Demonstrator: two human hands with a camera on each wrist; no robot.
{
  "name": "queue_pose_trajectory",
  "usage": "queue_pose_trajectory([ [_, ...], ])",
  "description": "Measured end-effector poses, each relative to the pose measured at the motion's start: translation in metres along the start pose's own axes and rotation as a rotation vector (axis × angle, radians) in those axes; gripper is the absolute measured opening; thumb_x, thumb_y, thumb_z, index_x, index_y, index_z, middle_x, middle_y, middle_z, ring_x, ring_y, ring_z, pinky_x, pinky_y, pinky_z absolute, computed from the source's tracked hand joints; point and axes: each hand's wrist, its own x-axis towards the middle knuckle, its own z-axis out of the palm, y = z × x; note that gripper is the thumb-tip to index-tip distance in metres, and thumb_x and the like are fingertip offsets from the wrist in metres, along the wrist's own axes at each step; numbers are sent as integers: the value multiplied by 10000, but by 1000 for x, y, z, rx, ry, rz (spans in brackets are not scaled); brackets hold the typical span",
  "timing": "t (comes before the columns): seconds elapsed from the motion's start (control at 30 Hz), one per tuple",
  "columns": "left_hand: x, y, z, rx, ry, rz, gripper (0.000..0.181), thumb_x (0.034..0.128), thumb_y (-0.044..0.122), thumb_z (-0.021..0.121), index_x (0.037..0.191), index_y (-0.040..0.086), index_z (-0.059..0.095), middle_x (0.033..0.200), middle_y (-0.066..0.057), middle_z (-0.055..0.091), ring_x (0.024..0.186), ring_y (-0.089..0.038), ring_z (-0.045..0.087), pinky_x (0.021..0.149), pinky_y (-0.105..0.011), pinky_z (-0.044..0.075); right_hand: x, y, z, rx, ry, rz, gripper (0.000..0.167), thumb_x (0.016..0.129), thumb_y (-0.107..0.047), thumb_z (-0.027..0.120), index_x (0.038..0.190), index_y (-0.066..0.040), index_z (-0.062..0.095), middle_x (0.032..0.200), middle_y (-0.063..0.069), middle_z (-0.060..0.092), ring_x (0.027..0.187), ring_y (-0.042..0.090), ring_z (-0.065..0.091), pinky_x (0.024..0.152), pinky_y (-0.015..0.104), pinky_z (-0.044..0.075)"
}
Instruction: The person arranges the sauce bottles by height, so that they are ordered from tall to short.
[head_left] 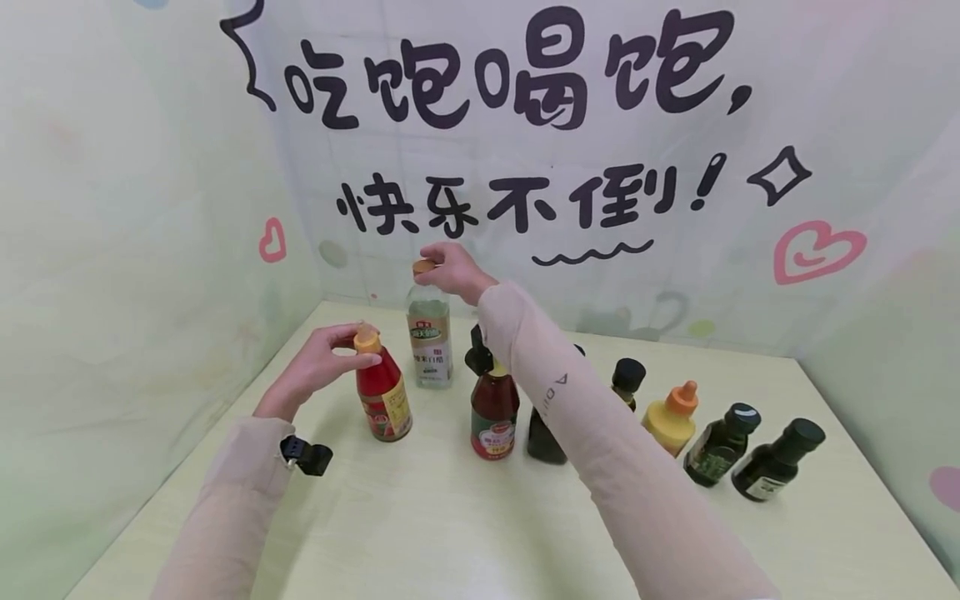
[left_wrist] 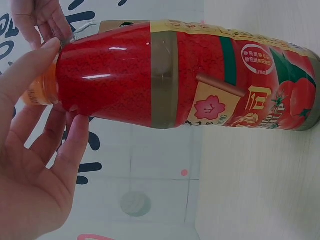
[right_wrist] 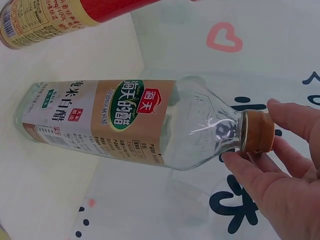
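My left hand [head_left: 324, 365] holds a red ketchup bottle [head_left: 384, 402] by its orange cap and neck. Tomatoes show on the label of this ketchup bottle [left_wrist: 200, 80] in the left wrist view. Behind it and a little to the right is a clear glass white vinegar bottle [head_left: 431, 342], upright on the table. The thumb and fingers of my right hand [head_left: 459, 272] pinch its brown cap. In the right wrist view, the vinegar bottle [right_wrist: 130, 122] shows a brown and white label, with the right hand [right_wrist: 285, 175] around the cap.
A dark red sauce bottle [head_left: 493, 417] with a black top stands right of the ketchup. Past my right sleeve [head_left: 592, 433] are a yellow squeeze bottle [head_left: 670, 423] and several dark bottles, one partly hidden. A printed cloth [head_left: 465, 150] hangs behind the pale table [head_left: 420, 517].
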Motion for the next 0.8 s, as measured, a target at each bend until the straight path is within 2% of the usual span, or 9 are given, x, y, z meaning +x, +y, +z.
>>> queue_pose_trajectory([
  [0.23, 1, -3, 1, 5, -1, 7, 535, 776, 299, 680, 1224, 61, 509, 1132, -140, 520, 1039, -298, 441, 772, -411, 462, -9, -3, -15, -44, -40, -5, 521, 819, -76, 622, 1297, -59, 415, 1319, 109, 412, 1172, 223, 417, 914, 332, 392],
  [0.6, 3, -3, 0, 20, 1, 12, 582, 772, 333, 677, 1243, 47, 488, 1146, -155, 508, 1051, -313, 436, 778, -425, 459, -29, -11, -44, -46, -64, -45, 518, 822, -76, 620, 1296, -92, 410, 1295, 95, 429, 1129, 205, 456, 856, 294, 434],
  [0.8, 1, -4, 1, 17, 3, 16, 592, 774, 339, 673, 1250, 46, 481, 1161, -160, 500, 1061, -316, 430, 794, -444, 449, -46, -12, -57, -59, -86, -95, 512, 821, -66, 620, 1291, -85, 418, 1275, 97, 449, 1124, 205, 466, 843, 282, 443],
])
